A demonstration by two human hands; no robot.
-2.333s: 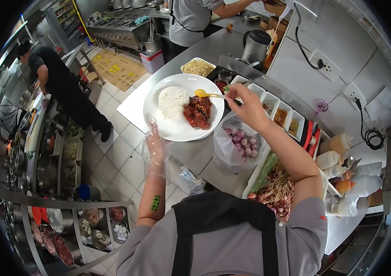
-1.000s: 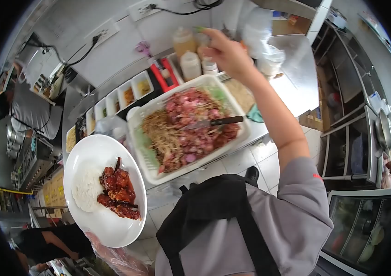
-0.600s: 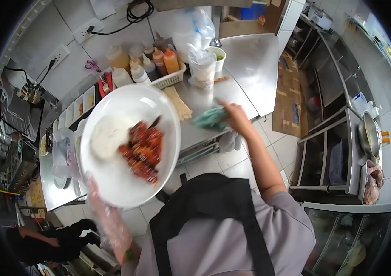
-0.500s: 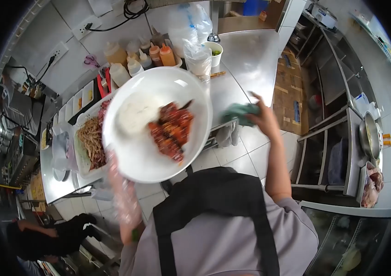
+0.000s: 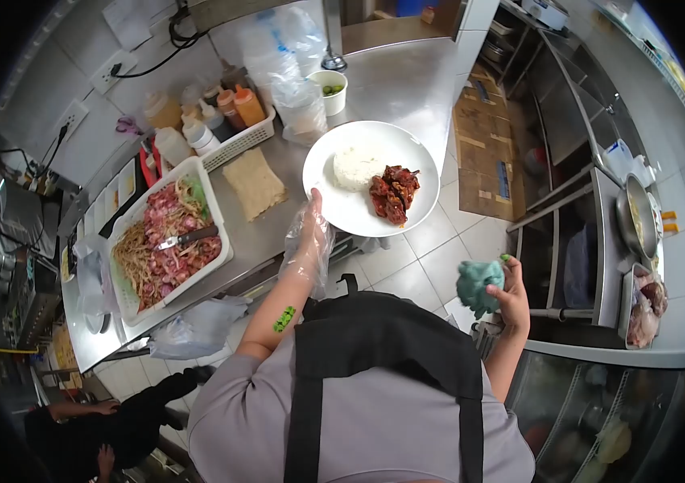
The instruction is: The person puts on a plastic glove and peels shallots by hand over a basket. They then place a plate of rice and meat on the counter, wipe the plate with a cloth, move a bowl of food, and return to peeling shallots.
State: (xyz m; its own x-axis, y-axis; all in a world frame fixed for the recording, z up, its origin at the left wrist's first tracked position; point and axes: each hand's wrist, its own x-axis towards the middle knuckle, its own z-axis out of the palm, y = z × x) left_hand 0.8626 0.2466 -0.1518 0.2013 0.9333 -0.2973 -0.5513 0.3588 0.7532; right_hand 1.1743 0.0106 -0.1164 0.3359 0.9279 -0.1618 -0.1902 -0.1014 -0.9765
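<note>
A white plate (image 5: 334, 211) is held out in front of me by its near left rim. On it sit a mound of white rice (image 5: 356, 169) and pieces of dark red glazed meat (image 5: 395, 195). My left hand (image 5: 310, 229), in a loose clear plastic glove, grips that rim with the thumb on top and the other fingers hidden beneath. To the right, away from the plate, my right hand (image 5: 511, 294) is closed on a crumpled green cloth (image 5: 481, 287), over the floor near the lower shelves.
On the steel counter (image 5: 395, 76) are a tub of raw meat and shreds (image 5: 173, 241) with a knife (image 5: 189, 236), a folded tan cloth (image 5: 255, 183), squeeze bottles (image 5: 248, 105) and a white cup (image 5: 328, 92). Another person (image 5: 117, 419) is at lower left. Shelving (image 5: 556, 233) stands right.
The plate has moved right and away from me, uncovering the tan cloth and the tub. My right hand has drawn the green cloth back from the counter edge, toward the lower right.
</note>
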